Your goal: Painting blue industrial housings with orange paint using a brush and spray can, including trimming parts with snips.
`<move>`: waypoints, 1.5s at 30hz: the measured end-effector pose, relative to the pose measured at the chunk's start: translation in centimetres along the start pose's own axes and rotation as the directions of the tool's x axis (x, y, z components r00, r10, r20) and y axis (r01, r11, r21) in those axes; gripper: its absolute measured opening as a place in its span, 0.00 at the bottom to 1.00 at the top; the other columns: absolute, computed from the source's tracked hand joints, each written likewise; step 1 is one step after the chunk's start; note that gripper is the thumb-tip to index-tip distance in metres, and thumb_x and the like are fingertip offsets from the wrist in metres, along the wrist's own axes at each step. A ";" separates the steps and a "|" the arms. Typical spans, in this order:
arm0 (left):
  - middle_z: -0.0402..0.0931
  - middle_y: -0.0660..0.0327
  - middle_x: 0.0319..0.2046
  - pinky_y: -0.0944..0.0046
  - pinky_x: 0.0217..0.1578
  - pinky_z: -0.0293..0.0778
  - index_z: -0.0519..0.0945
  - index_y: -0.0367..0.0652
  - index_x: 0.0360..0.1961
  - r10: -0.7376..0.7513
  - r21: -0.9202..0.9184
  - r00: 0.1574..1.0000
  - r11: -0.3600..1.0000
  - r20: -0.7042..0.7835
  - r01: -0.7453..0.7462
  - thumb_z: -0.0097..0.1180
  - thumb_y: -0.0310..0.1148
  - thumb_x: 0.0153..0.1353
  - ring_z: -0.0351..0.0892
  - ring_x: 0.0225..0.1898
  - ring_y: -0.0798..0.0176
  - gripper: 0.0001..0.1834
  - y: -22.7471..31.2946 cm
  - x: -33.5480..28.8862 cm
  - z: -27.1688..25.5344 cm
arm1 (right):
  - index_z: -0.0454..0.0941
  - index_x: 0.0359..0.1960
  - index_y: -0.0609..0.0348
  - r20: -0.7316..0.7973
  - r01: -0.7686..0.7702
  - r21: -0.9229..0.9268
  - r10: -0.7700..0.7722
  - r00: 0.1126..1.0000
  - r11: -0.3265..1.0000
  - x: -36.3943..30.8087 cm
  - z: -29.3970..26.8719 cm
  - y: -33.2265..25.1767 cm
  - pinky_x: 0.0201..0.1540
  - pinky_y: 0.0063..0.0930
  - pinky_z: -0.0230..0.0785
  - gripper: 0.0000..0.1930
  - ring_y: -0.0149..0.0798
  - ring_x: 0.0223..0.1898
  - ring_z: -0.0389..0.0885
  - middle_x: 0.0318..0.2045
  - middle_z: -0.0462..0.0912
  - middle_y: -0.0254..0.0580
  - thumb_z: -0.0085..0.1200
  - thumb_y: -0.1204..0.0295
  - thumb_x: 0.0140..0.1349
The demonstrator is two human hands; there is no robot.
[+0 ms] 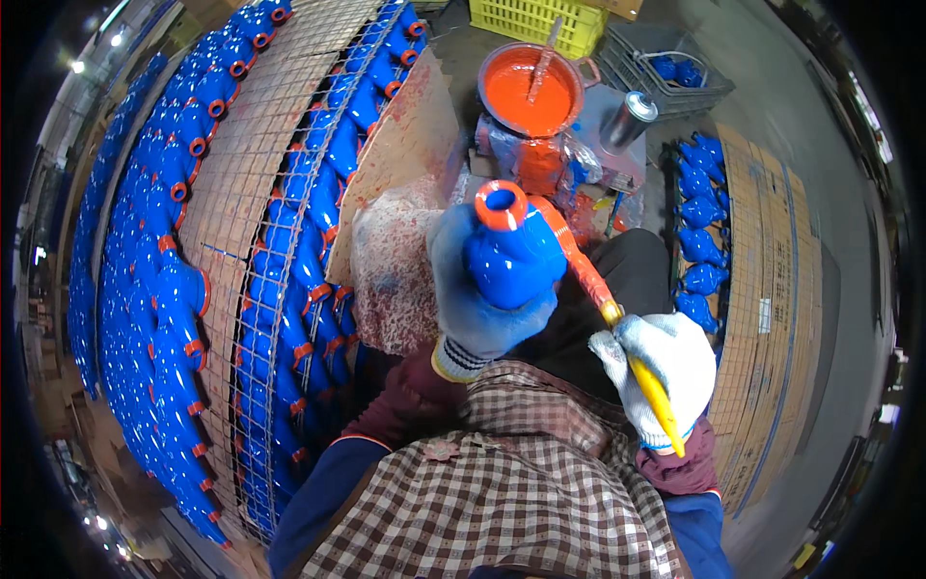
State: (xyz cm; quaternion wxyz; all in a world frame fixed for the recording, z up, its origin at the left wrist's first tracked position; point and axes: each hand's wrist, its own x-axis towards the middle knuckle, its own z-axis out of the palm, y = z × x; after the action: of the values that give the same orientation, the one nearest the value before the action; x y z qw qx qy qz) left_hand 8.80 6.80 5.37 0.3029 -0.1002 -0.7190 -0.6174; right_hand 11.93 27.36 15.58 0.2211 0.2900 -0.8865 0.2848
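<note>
My left hand, in a blue-stained glove, grips a glossy blue cast part with a round opening whose rim is painted orange. My right hand, in a white knit glove, holds a yellow-handled paintbrush. The brush's orange-coated bristles touch the right side of that rim. Just beyond the part stands a pot of orange paint with a stick resting in it.
Long rows of blue parts with orange rims lie on wire racks at the left. Several unpainted blue parts sit on a mesh at the right. A spray can, a yellow crate and a grey basket stand behind the pot.
</note>
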 end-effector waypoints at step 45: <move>0.70 0.58 0.53 0.58 0.60 0.70 0.62 0.36 0.67 -0.523 -0.589 0.852 0.688 0.004 0.425 0.71 0.33 0.41 0.72 0.57 0.60 0.50 4.1 1.1 -6.5 | 0.73 0.61 0.59 -0.333 -0.089 -0.245 0.003 0.943 0.965 -5.3 0.3 16.1 0.36 0.29 0.72 0.25 0.40 0.32 0.76 0.35 0.79 0.44 0.55 0.85 0.60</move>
State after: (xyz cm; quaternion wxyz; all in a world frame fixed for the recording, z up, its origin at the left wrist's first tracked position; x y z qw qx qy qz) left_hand 12.06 1.29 9.78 0.1464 0.0549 -0.4747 -0.8661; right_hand 5.45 40.01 6.40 0.3950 0.1863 -0.8730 0.2172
